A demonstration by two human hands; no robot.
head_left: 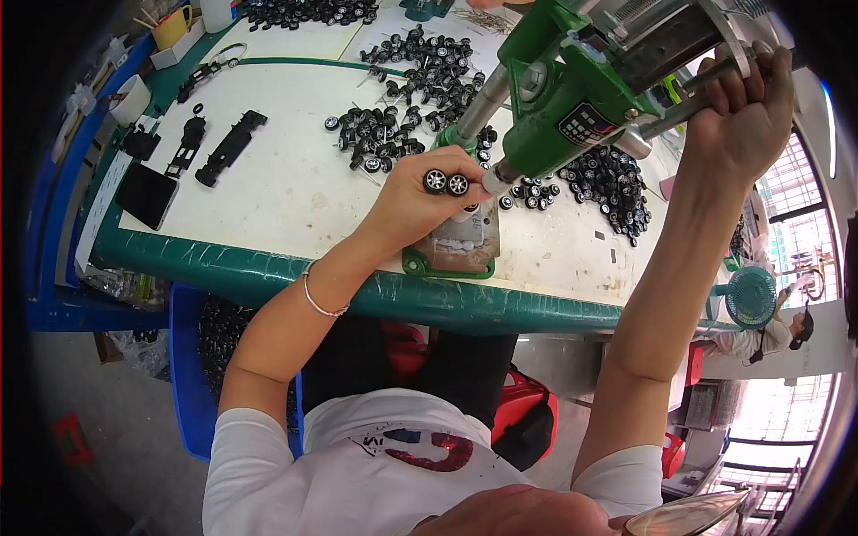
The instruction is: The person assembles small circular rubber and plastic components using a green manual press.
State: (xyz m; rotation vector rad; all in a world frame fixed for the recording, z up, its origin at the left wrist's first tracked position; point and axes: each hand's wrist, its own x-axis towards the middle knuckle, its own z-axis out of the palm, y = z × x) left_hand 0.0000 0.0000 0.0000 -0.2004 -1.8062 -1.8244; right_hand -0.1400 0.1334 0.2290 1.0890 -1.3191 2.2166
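My left hand is closed on small black toy wheels with silver spokes, two of them showing at its fingers. Its fingertips are right at the pale tip of the ram on a green hand press, above the press's metal base plate. What lies under the ram is mostly hidden by the fingers. Up at the right, my right hand has its fingers wrapped round the metal lever of the press.
Loose wheels on axles lie heaped behind and left of the press, with another pile to its right. Black chassis parts and a dark flat phone-like slab lie at the left. Below the table edge stands a blue bin of black parts.
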